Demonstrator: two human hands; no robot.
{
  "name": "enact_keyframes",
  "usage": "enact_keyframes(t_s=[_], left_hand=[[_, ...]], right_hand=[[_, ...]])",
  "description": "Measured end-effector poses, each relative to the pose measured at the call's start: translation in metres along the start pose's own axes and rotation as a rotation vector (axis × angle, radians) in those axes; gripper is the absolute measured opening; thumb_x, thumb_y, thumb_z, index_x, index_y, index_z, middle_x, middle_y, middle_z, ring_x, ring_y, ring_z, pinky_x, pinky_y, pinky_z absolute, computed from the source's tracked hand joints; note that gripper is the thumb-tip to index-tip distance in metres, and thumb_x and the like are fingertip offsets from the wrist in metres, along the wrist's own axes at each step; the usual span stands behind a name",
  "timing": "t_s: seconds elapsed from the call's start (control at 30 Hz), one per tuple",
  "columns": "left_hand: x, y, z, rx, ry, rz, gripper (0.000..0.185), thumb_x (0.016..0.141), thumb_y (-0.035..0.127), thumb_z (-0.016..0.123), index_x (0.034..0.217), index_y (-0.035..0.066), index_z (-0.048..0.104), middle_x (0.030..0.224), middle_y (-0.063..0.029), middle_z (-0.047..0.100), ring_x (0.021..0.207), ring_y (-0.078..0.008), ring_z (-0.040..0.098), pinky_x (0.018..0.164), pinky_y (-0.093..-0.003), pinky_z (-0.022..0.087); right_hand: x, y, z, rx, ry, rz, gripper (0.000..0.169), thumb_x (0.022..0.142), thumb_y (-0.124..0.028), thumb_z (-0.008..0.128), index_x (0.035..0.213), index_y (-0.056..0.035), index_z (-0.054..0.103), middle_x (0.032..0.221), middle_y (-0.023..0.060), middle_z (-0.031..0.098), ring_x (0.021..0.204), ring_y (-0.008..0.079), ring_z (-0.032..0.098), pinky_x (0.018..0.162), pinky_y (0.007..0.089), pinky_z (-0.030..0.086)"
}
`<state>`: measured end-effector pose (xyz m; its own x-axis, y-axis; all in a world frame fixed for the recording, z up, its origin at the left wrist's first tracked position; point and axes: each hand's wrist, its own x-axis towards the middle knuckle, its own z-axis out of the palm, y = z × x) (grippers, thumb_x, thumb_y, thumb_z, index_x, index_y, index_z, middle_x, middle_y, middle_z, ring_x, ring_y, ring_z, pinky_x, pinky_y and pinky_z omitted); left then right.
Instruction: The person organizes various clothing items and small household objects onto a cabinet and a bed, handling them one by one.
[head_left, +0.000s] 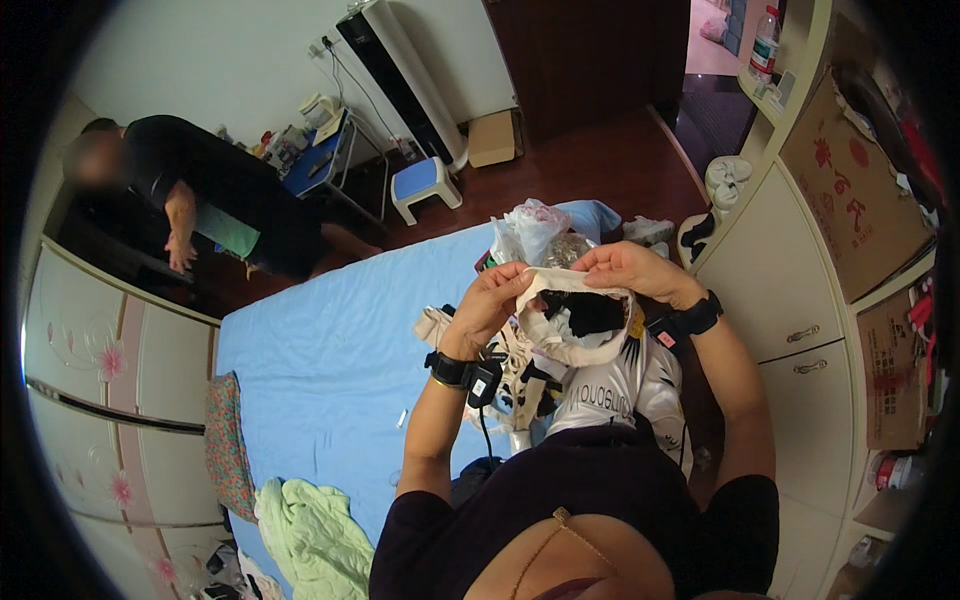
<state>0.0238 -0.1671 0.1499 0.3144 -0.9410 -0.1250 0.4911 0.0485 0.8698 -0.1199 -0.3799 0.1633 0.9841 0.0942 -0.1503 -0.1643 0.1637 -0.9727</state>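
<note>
My left hand (491, 304) pinches the top left edge of a cream fabric band (556, 281) between thumb and fingers. On the same edge, to the right, the fingertips and thumb of my right hand (637, 274) grip the band. It hangs as an open ring above my lap, and dark and white cloth shows through it. Shiny white printed fabric (600, 401) covers my legs. Beside my left wrist a pile of cream and black fabric strips (517, 360) lies on the bed. A crumpled plastic bag (534, 225) sits just beyond my hands.
The blue-sheeted bed (322, 345) spreads to my left, with a patterned pillow (227, 442) and a green quilt (311, 536). Another person (217, 180) stands beyond it near a small blue table (319, 165). A blue-topped stool (420, 184) is ahead. Cream cabinets (780, 277) line my right side.
</note>
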Motion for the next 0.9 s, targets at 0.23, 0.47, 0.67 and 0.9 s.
enact_keyframes(t_s=[0.23, 0.47, 0.67, 0.9], left_hand=[[0.002, -0.004, -0.025, 0.009, -0.008, 0.043, 0.019, 0.094, 0.02, 0.055, 0.088, 0.003, 0.06, 0.078, -0.0021, 0.062, 0.065, -0.0087, 0.053, 0.072, -0.0246, 0.046], [-0.022, 0.008, -0.06, -0.013, 0.167, 0.153, 0.019, 0.093, 0.023, 0.057, 0.082, 0.007, 0.054, 0.077, 0.0013, 0.057, 0.068, -0.0075, 0.051, 0.066, -0.0221, 0.043], [-0.047, -0.006, -0.093, 0.233, 0.187, 0.058, 0.019, 0.091, 0.018, 0.06, 0.077, 0.005, 0.057, 0.08, -0.0005, 0.058, 0.071, -0.0089, 0.051, 0.069, -0.0233, 0.042], [-0.062, -0.009, -0.07, 0.451, 0.289, 0.117, 0.022, 0.083, 0.009, 0.067, 0.066, 0.006, 0.054, 0.091, -0.0063, 0.063, 0.074, -0.011, 0.052, 0.071, -0.0246, 0.043]], right_hand=[[-0.011, 0.003, -0.015, -0.043, -0.059, 0.025, 0.019, 0.089, -0.016, 0.062, 0.095, 0.0012, 0.062, 0.077, -0.0033, 0.06, 0.063, 0.0026, 0.052, 0.057, 0.0179, 0.041], [-0.026, 0.03, -0.031, -0.055, -0.087, 0.069, 0.02, 0.085, -0.016, 0.067, 0.095, 0.0018, 0.066, 0.083, -0.0018, 0.064, 0.074, 0.0037, 0.054, 0.07, 0.0194, 0.045], [-0.037, 0.051, -0.052, -0.316, -0.059, 0.105, 0.021, 0.086, -0.022, 0.066, 0.085, -0.0005, 0.067, 0.073, -0.005, 0.056, 0.066, 0.0043, 0.047, 0.063, 0.0208, 0.039], [-0.041, 0.059, -0.046, -0.433, 0.163, -0.084, 0.024, 0.086, -0.021, 0.067, 0.078, 0.0008, 0.063, 0.069, -0.0006, 0.059, 0.061, 0.0059, 0.053, 0.059, 0.0204, 0.043]])
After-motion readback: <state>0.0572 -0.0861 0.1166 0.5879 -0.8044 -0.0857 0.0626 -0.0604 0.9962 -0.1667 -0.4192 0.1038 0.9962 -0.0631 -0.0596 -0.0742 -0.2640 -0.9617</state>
